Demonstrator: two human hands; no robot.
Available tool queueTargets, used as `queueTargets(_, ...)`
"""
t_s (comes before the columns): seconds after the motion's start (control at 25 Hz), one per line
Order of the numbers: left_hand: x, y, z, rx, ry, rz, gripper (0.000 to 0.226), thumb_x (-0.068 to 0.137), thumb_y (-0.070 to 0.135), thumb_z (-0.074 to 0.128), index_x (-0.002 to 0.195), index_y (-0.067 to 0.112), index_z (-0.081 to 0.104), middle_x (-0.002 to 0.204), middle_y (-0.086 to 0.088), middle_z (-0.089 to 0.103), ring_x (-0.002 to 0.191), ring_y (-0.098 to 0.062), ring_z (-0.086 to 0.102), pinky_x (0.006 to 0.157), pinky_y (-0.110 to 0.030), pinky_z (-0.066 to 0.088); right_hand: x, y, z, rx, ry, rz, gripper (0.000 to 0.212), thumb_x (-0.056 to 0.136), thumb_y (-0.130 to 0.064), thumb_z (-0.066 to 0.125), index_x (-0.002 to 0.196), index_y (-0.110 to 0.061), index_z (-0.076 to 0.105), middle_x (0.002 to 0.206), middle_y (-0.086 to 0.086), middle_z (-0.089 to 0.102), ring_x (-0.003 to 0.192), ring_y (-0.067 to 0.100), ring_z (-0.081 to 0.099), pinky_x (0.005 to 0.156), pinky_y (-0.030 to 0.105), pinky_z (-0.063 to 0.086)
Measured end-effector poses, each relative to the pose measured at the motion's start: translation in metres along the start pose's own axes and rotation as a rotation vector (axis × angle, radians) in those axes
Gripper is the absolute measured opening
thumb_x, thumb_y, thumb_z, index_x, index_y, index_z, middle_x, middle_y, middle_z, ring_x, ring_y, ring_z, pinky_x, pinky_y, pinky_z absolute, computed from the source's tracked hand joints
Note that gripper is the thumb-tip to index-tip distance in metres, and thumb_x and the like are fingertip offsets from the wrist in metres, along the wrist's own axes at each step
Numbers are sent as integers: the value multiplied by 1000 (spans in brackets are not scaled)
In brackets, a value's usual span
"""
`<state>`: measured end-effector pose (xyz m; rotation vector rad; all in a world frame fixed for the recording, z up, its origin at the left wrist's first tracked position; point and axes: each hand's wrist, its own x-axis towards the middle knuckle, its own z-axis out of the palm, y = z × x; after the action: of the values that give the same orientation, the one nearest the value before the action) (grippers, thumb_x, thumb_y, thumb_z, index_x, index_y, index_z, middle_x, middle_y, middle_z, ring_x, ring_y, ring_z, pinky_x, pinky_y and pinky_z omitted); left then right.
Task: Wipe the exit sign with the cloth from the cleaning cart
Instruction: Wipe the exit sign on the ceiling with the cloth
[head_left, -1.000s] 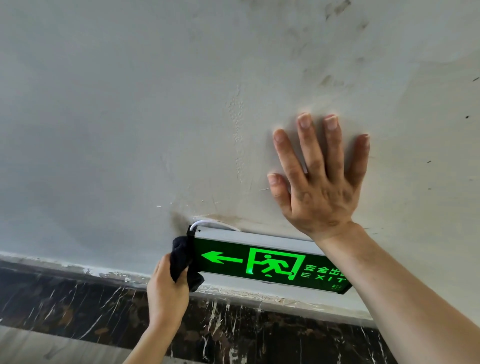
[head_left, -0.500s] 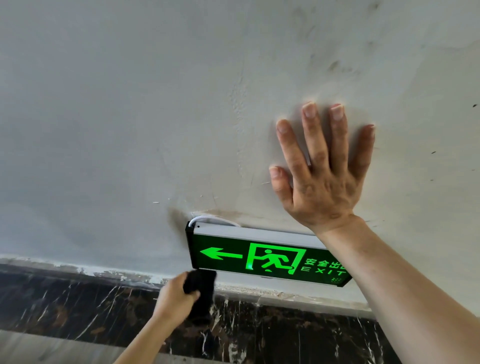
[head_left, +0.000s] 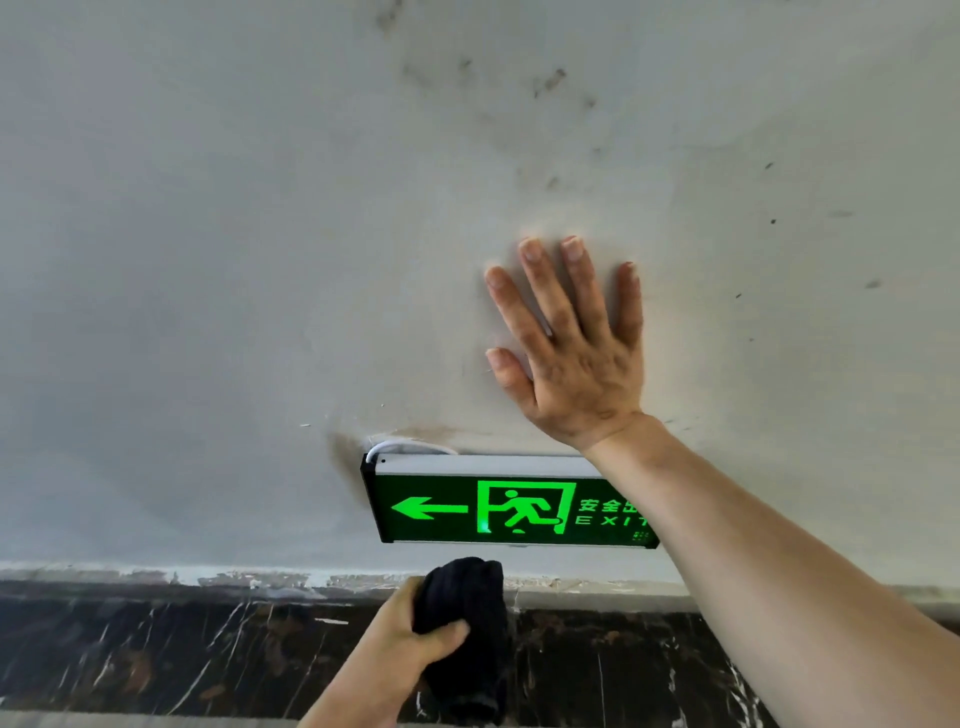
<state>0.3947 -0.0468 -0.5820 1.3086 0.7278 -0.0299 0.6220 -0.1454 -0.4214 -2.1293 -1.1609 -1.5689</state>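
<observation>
The left hand (head_left: 410, 644) grips the dark cloth (head_left: 465, 629) at 6 o'clock under the exit sign (head_left: 498, 512) (apart from it); the right hand (head_left: 576, 353) lies spread flat on the wall (head_left: 234, 260).

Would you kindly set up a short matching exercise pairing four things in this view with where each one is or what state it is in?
Things:
1. exit sign
2. cloth
3. right hand
4. white cable

States:
A. spread flat against the grey wall
B. lit green, arrow pointing to the picture's left
C. bunched in the left hand, just below the sign
D. curving out at the sign's top corner, picture's left

Pairs: 1-B, 2-C, 3-A, 4-D
</observation>
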Motion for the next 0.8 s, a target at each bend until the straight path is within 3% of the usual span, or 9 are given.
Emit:
queueTargets(0.12,-27,15,9,-212,-47,40,60,61,-8,88,117,-3,66,105,-28,75,99,-42,73,87,-50,60,4,2,-21,113,-146,14,62,95,-49,36,150,-22,29,156,4,31,148,16,-10,118,49,-1)
queueTargets(0.2,-45,28,16,-321,-115,58,43,68,-9,85,108,4,77,106,-29,75,95,-42,75,72,-42,64,-1,-2,-43,253,-213,58,60,96,-46,34,149,-18,31,157,8,29,149,21,4,120,47,6)
queueTargets(0.28,-59,39,21,-363,-176,77,38,70,-4,79,103,15,83,110,-25,76,97,-39,76,69,-36,64,-19,-13,-68,472,-291,186,54,96,-41,39,143,-15,44,153,5,40,148,19,20,120,40,15)
queueTargets(0.4,-71,48,26,-356,-242,97,52,65,2,89,114,17,80,115,-20,76,104,-34,75,72,-33,64,-56,-32,-107,838,-618,493,41,92,-49,43,130,-37,54,137,-28,49,136,-13,26,112,19,25)
queueTargets(0.48,-72,50,29,-325,-275,119,62,69,1,80,129,11,68,122,-19,74,111,-32,73,77,-31,63,-76,-38,-123,1032,-825,692,34,89,-54,45,121,-52,56,127,-42,51,125,-19,35,103,15,31)
queueTargets(0.6,-69,50,33,-273,-271,113,64,73,0,72,135,8,58,123,-21,73,112,-33,72,80,-32,62,-98,-40,-131,1340,-1010,997,27,94,-42,52,116,-56,59,120,-36,60,115,-16,49,97,13,41)
queueTargets(0.72,-68,48,37,-205,-243,59,61,75,1,86,130,6,60,114,-21,76,103,-36,75,74,-35,63,-115,-39,-135,1447,-1005,1179,28,94,-31,58,111,-52,65,112,-28,67,109,-7,58,95,21,48)
queueTargets(0.8,-70,51,37,-188,-198,30,57,73,9,82,128,7,63,113,-17,77,102,-33,75,72,-34,63,-120,-38,-138,1404,-965,1301,26,92,-26,62,107,-47,67,108,-20,71,105,0,63,95,32,53)
